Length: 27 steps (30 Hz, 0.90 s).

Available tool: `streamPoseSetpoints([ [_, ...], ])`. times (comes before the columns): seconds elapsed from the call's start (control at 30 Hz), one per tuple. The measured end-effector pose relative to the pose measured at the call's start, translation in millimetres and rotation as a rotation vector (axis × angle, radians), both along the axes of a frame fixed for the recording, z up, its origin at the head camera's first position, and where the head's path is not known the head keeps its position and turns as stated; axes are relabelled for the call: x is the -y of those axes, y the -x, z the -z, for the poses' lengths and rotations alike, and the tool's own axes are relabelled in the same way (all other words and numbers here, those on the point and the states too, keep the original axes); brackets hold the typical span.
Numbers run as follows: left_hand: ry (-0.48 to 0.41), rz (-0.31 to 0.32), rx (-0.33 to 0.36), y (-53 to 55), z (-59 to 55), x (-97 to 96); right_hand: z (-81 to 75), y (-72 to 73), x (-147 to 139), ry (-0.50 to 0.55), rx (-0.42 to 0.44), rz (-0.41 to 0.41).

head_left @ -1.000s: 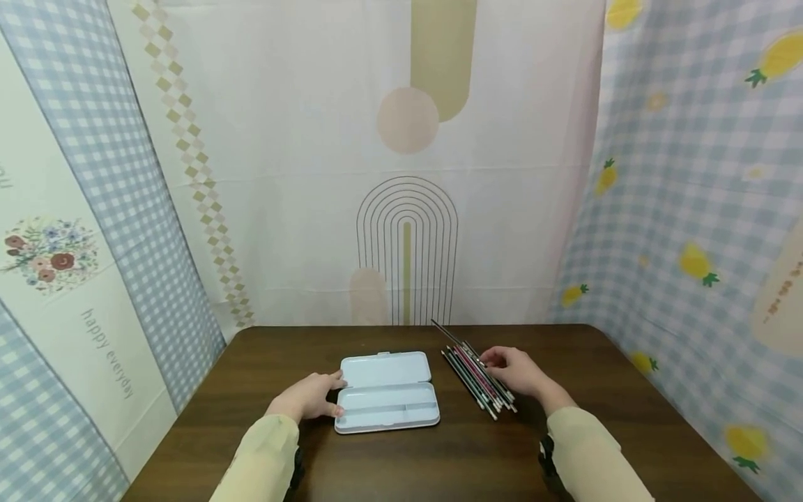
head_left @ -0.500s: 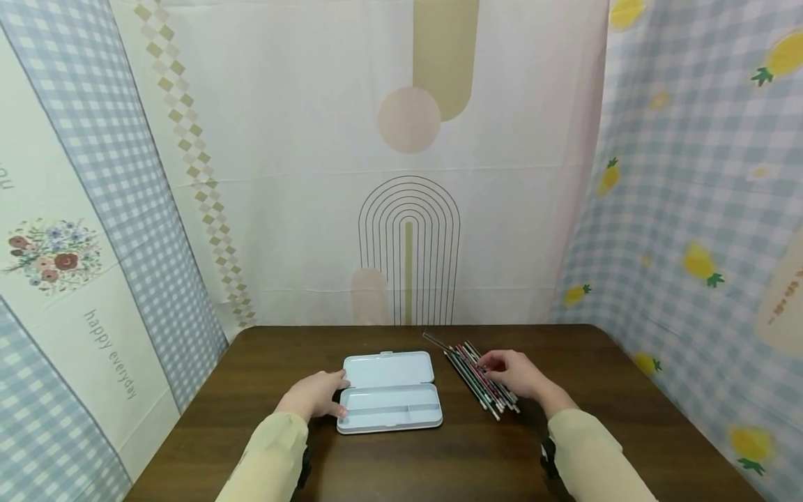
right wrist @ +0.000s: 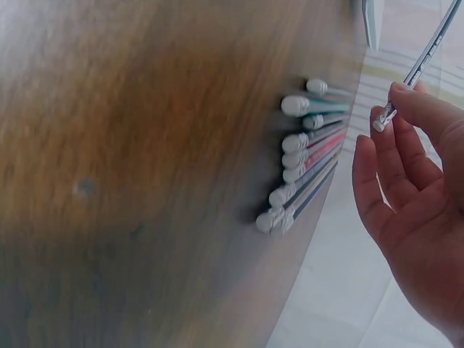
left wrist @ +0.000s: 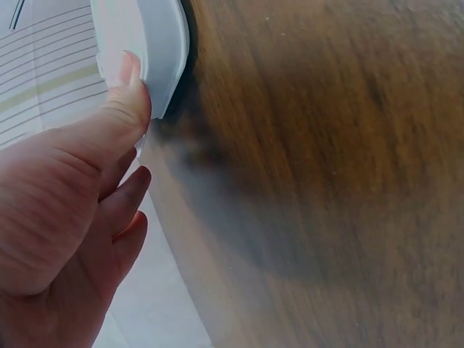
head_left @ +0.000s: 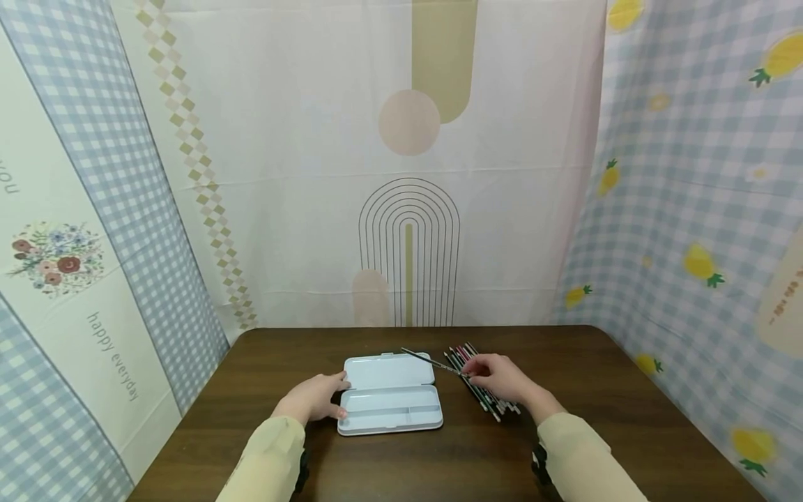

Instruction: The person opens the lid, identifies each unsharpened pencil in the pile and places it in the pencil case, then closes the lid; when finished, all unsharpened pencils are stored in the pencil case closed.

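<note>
Pinched in the right hand (head_left: 502,378), one pencil (head_left: 433,362) has swung off the pile (head_left: 483,399) toward the open case (head_left: 389,401) near the counter's (head_left: 564,362) far edge; the left hand (head_left: 314,397), spread, touches the case's left side.

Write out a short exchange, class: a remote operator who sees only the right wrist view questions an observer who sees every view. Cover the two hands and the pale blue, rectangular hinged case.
Operator: In the right wrist view, the bare right hand pinches a slim greyish pencil with a white end. What is happening farther left?

Observer: The bare left hand touches the left end of the pale blue, rectangular hinged case.

Operator: I catch only a sliver at my top edge. Is the case open or closed?

Observer: Open. The head view shows its pale blue, rectangular lid folded back on the side away from the person.
</note>
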<state>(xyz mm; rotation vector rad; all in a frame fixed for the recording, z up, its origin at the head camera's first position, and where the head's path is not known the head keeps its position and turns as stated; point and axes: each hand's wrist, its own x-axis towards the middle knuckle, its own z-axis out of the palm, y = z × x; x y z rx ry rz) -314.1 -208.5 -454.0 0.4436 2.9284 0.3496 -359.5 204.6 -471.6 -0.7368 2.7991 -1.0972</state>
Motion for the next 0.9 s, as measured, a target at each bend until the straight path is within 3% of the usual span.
streamPoseSetpoints([
  [0.47, -0.006, -0.006, -0.006, 0.9, 1.2, -2.4, 7.2, -1.6, 20.9, -0.014, -0.064, -0.13],
  [0.9, -0.053, -0.015, -0.016, 3.2, 5.1, 1.5, 6.9, -4.9, 44.4, -0.024, -0.052, -0.147],
])
